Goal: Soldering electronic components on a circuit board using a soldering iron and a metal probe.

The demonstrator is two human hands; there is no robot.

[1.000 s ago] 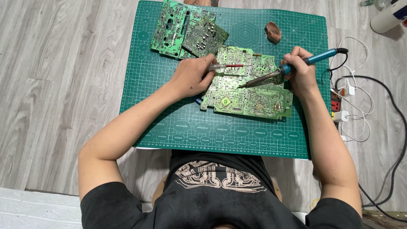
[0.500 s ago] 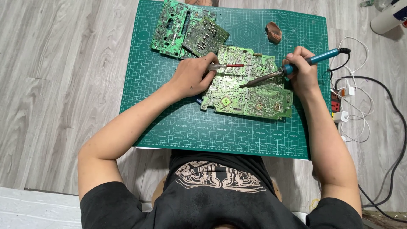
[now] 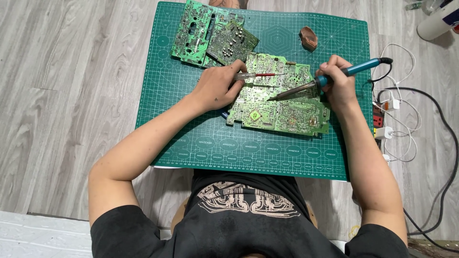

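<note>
On the grey wood-look floor (image 3: 71,95), left to right:

1. Green cutting mat (image 3: 191,138), rectangular, printed with a pale grid; a row of small oval markings runs along its near edge and a hexagon pattern sits near its far edge. Wording too small to tell.

2. Two smaller circuit boards (image 3: 210,33), green, overlapping at the far left corner of the mat, the darker one tilted on top of the lighter. Well apart from both hands.

3. Left hand (image 3: 217,88), resting on the left end of the large board. Fingers curled together, pinching a thin clear-handled tool with a red core (image 3: 256,75); the tool lies nearly flat, its shaft pointing right across the far part of the board.

4. Large circuit board (image 3: 282,107), green, solder side up, lying flat at the middle of the mat, between the two hands. A small yellow-green diamond-shaped label shows near its near left part.

5. Small brown lump (image 3: 309,38), oval, at the far edge of the mat, apart from the boards.

6. Soldering iron (image 3: 330,79), teal handle, dark metal shaft; its tip touches the board's middle, just right of the red tool's end.

7. Right hand (image 3: 339,83), at the board's right end, fingers closed around the iron's handle in a pen grip.

8. White cables (image 3: 397,95) and a power strip, beside the mat's right edge.

9. White cylinder (image 3: 437,21), far right corner, partly cut off.
</note>
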